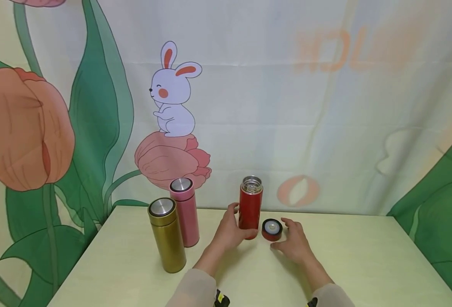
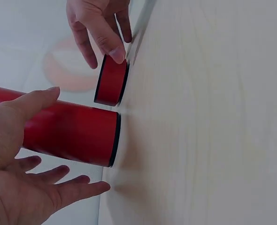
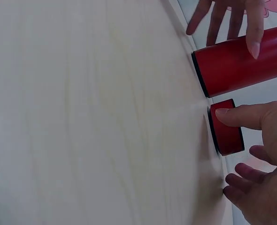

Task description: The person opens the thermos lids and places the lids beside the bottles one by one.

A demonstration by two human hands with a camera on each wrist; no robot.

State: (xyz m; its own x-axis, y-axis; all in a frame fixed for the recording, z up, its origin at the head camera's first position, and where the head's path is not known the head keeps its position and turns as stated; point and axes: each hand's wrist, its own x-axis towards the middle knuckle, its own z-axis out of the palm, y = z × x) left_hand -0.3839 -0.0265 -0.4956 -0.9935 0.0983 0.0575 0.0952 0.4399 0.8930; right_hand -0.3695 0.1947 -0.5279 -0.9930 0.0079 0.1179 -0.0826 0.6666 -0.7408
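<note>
A red thermos bottle (image 1: 250, 209) stands upright on the table without its lid, its steel mouth showing. Just right of it lies its red and black lid (image 1: 272, 235), pale inner side up. My left hand (image 1: 228, 232) is around the bottle's lower left side, thumb across the front; in the left wrist view its fingers (image 2: 58, 174) are spread and apart from the bottle. Beside the lid is my right hand (image 1: 295, 245), with loosely spread fingers. Its thumb (image 3: 244, 116) overlaps the lid in the right wrist view; whether it touches is unclear.
Two lidded thermos bottles stand upright to the left: a gold one (image 1: 168, 238) in front, a pink one (image 1: 186, 217) behind it. The pale wood-grain table (image 1: 383, 264) ends at a printed curtain (image 1: 249, 106) with a rabbit and tulips.
</note>
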